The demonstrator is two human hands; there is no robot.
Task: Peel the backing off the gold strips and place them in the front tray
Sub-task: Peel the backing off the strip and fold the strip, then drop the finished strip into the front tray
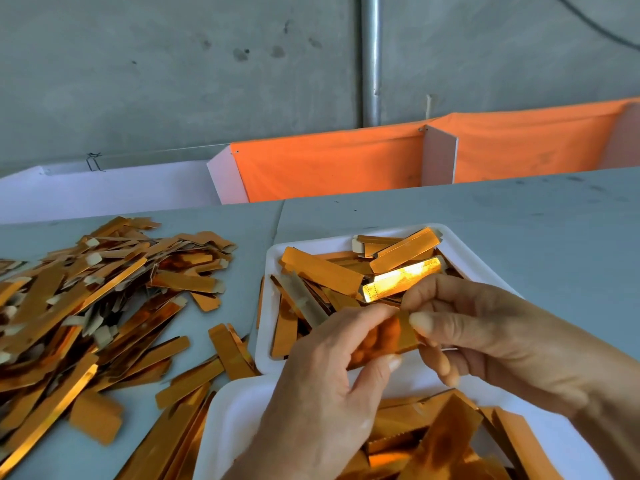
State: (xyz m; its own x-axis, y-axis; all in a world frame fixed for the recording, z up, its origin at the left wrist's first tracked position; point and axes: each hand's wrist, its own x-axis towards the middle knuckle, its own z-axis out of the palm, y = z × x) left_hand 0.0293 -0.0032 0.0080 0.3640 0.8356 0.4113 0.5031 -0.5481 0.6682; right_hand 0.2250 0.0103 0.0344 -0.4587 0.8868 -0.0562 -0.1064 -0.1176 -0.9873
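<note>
Both of my hands meet over the gap between two white trays. My left hand (325, 382) and my right hand (485, 337) pinch one short gold strip (403, 336) between thumbs and fingertips; the fingers hide most of it. The far white tray (464, 251) holds several gold strips, one of them glinting brightly (401, 278). The near white tray (225, 420) at the bottom edge also holds several gold strips (440, 434), partly hidden under my wrists.
A big loose heap of gold strips and pale backing pieces (97, 299) covers the grey table (519, 216) on the left. Behind the table stand orange fabric bins (332, 164) with white dividers, a concrete wall and a metal pipe (370, 60).
</note>
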